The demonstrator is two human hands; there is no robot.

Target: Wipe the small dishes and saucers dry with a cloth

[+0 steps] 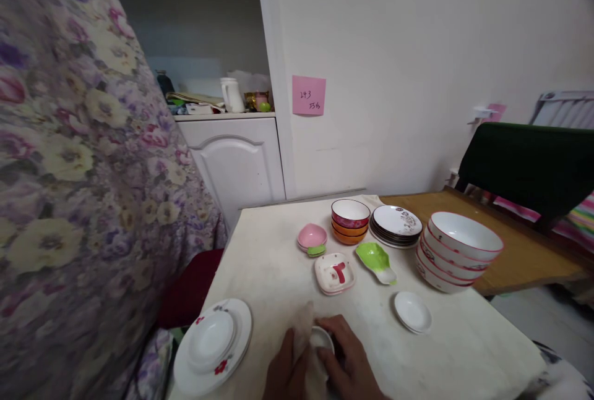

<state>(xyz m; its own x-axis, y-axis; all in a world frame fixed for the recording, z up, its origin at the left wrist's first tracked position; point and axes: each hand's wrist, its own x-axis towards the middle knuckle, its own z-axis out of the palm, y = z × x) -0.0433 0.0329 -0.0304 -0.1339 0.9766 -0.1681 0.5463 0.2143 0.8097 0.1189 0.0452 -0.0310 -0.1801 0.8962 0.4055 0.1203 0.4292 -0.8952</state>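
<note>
At the table's near edge, my right hand (pixel 346 360) grips a small white dish (pixel 323 339) by its right rim, fingers closed on it. Pressed to the dish's left side is a pale cloth (pixel 302 329), bunched in the closed fingers of my left hand (pixel 288 369). Part of the dish is hidden by the cloth and fingers. Just beyond my hands sits a square dish (pixel 334 273) with a red pattern. Off to the right lies a small white saucer (pixel 413 312); to the left, white plates with red flowers (pixel 241 332) are stacked.
Farther back stand pink dishes (pixel 312 236), stacked bowls (pixel 350 209), dark-edged plates (pixel 396 221) and a green leaf-shaped dish (pixel 374 256). Large white bowls (pixel 464 236) are piled at the right. A floral curtain (pixel 93 171) hangs at the left, and a brown wooden surface (pixel 524 251) adjoins the table.
</note>
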